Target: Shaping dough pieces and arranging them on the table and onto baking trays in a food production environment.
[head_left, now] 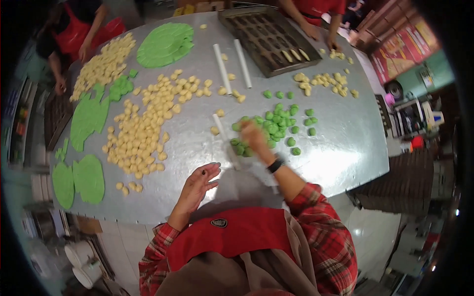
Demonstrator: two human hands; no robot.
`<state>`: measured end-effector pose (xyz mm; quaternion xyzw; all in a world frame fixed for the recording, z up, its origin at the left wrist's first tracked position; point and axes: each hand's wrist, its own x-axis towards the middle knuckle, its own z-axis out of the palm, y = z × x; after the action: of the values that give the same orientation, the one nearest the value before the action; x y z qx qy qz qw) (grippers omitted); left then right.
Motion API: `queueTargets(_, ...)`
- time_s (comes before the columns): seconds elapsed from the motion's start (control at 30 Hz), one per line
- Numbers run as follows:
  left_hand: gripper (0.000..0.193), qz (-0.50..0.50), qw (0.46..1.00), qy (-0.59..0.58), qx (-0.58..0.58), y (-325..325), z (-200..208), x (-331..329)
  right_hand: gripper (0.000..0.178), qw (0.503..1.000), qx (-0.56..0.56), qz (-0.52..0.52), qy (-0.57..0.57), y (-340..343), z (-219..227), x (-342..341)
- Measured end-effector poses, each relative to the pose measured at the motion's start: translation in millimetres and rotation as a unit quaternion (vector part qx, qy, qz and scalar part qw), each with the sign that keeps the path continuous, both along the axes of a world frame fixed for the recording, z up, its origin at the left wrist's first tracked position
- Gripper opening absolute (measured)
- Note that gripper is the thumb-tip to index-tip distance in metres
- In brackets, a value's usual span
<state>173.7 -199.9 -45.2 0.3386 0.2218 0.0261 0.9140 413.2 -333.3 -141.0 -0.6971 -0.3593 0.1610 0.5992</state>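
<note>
We see the white rod (225, 140) on the metal desk (191, 140), its long axis running from eleven to five o'clock; round green dough balls (274, 127) cluster at our one o'clock. Our left hand (198, 181), fingers loosely spread, angles toward one o'clock near the rod's lower end. Our right hand (253, 135) reaches toward eleven, blurred at the balls; its fingers' grip we cannot tell.

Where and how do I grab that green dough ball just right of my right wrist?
I'd pinch the green dough ball lightly round its sides, from above and your side: it looks roundish, with no handle, and its closest neighbour sits just beyond it.
</note>
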Motion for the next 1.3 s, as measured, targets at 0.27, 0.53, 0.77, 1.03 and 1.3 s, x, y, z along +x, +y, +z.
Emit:
queueTargets(0.27,0.029,0.057,0.953,0.075,0.287,15,-39,-75,0.034,0.783,-0.306,-0.334,-0.426,-125,78,262)
queueTargets(0.53,0.041,0.301,0.628,0.314,0.646,152,-52,-183,0.031,0.937,-0.132,0.084,-0.312,60,59,-19)
queueTargets(0.77,0.056,0.03,0.651,0.319,0.688,221,-36,-196,0.046,0.885,-0.12,0.314,-0.322,194,69,-240)
queueTargets(1.03,0.034,0.331,0.834,0.118,0.425,222,-41,-196,0.029,0.946,-0.08,0.278,-0.144,261,10,-266)
queueTargets(1.3,0.059,0.02,0.648,-0.023,0.761,151,7,-109,0.051,0.922,0.116,0.239,0.283,183,43,-229)
